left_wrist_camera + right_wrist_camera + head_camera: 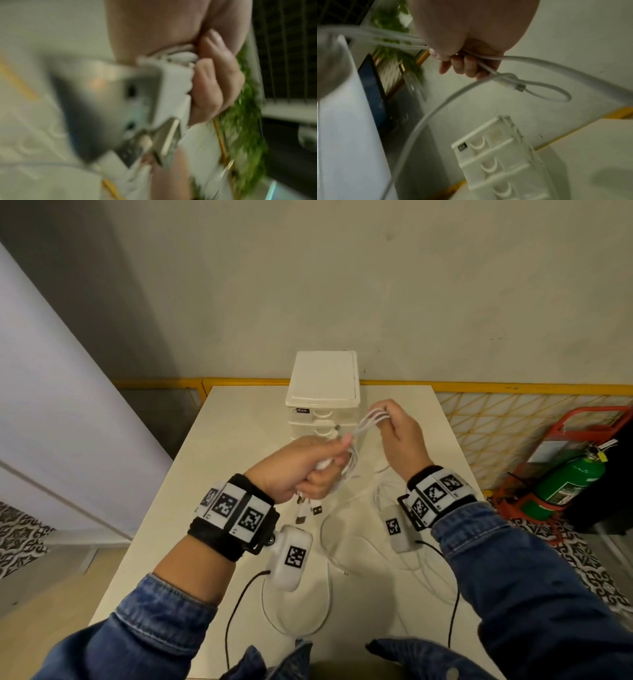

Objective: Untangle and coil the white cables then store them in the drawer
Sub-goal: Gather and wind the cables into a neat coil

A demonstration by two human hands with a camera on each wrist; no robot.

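Both hands are raised above the table (pixel 239 419), in front of the drawer unit (pixel 322 392). The left hand (pixel 301 470) grips the bundled white cables (pixel 371 417); the right hand (pixel 402 436) pinches their strands further right.

Blue denim sleeves (pixel 164 625) — black wristbands (pixel 236 518) bearing white square-coded tags, white camera pods, dark cables.
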